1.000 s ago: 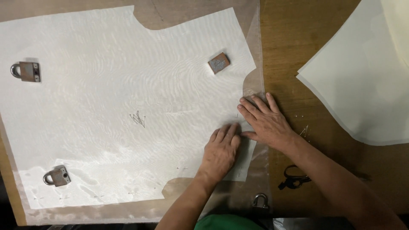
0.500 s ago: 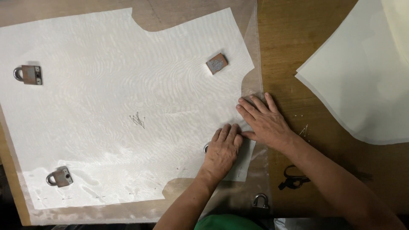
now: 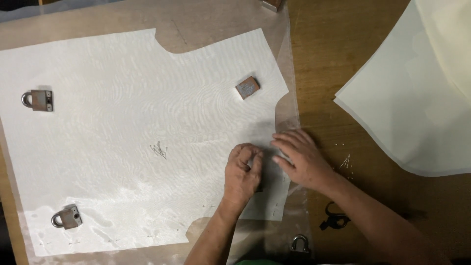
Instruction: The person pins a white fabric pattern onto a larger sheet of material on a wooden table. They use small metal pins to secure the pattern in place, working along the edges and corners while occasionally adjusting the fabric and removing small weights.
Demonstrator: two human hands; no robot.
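Pinning appears to be the step in hand: the left hand (image 3: pixel 244 172), fingers curled together, pinches at the white paper pattern (image 3: pixel 137 127) near its right edge while the right hand (image 3: pixel 301 158) presses flat beside it, so the next move likely needs steady pressure.

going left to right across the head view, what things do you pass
upper padlock → lower padlock → loose pins → left hand → right hand → black scissors → cream fabric sheet
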